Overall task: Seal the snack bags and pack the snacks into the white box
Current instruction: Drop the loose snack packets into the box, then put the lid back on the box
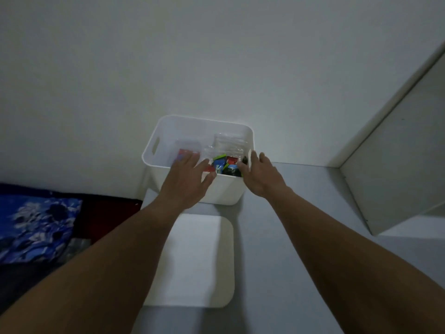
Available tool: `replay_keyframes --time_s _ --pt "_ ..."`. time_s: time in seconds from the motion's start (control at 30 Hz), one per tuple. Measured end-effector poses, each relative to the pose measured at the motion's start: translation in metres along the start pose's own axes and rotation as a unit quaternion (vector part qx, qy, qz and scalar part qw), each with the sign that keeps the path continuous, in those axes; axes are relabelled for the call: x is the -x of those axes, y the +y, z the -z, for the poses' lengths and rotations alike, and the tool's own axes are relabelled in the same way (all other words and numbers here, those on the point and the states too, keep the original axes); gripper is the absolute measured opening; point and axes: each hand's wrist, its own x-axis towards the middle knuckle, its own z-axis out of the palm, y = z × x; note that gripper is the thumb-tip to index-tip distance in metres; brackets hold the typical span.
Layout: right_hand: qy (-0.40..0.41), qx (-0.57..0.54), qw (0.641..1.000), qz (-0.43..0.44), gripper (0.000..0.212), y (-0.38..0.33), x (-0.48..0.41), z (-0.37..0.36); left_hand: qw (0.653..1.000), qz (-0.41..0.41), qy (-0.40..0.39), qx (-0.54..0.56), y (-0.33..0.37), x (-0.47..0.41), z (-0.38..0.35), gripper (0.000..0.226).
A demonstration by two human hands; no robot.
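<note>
At the far left a blue patterned cloth [36, 225] lies beside the grey desk [277, 237]. The left hand [186, 179] reaches over the near wall of the white box [199, 124], fingers [192, 160] spread and gripping nothing. Inside the box sit clear snack bags [228, 162] of coloured packets. A flat white lid [192, 261] lies on the desk just in front of the box. The right hand [261, 175] rests at the box's right rim, fingers loosely open, partly hidden.

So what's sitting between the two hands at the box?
In the head view, colourful snack packets in a clear bag lie between the left hand and right hand, inside the white box.
</note>
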Motion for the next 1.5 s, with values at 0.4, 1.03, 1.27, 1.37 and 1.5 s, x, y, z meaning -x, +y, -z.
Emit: replay_keyframes --time_s 0.4,1.03,1.27,1.37,1.5 --pt "-0.002 -0.023 0.999 -0.024 0.077 -0.001 0.122 -0.118 0.976 0.191 -0.093 -0.046 -0.046 0.171 -0.038 0.078" --pt "-0.016 -0.261 0.935 -0.238 0.071 -0.007 0.167 -0.149 0.861 0.445 -0.105 0.223 -0.103 0.201 -0.035 0.126" --pt "0.038 -0.426 0.876 -0.222 0.053 -0.019 0.184 -0.098 0.836 0.438 -0.076 0.321 -0.103 0.186 0.026 0.086" --pt "0.066 -0.455 0.865 -0.202 0.052 -0.028 0.186 -0.067 0.834 0.429 -0.047 0.343 -0.098 0.172 0.053 0.098" --pt "0.098 -0.450 0.872 -0.169 0.053 -0.038 0.183 -0.032 0.827 0.418 -0.020 0.376 -0.091 0.153 0.084 0.100"
